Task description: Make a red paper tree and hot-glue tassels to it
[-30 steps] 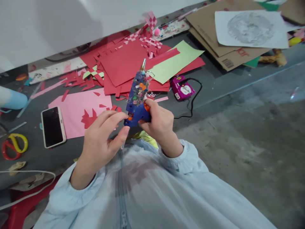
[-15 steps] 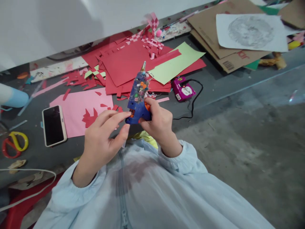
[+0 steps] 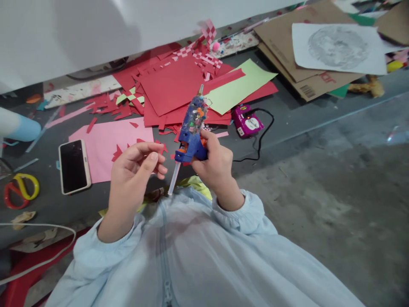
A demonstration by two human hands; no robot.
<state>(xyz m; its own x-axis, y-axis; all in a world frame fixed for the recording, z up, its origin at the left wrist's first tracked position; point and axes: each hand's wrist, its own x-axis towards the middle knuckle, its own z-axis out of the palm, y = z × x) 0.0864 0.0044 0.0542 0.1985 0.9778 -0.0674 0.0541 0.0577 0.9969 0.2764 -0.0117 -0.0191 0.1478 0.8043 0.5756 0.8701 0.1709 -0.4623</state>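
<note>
My right hand (image 3: 215, 160) is wrapped round the handle of a blue glue gun (image 3: 192, 128), whose metal nozzle points up and away. Bits of coloured decoration cover the gun's barrel. A clear glue stick (image 3: 173, 179) sticks out of its rear end. To the left of the gun, my left hand (image 3: 136, 175) is raised with loosely curled fingers that touch nothing. Under and beyond the left hand lies pink paper (image 3: 102, 132) with red scraps on it. Red sheets (image 3: 169, 85) and a light green sheet (image 3: 243, 85) lie behind the gun.
A phone (image 3: 74, 166) and scissors (image 3: 22, 190) lie at the left, near a blue and white bottle (image 3: 19, 125). Right of the gun is a purple box (image 3: 246, 121) with a black cable (image 3: 266, 132). Cardboard (image 3: 287, 59) lies at the back right.
My left hand has come off the rear of the glue gun and moved slightly left, its fingers curling. The glue stick now shows. The gun has tilted a little to the right.
</note>
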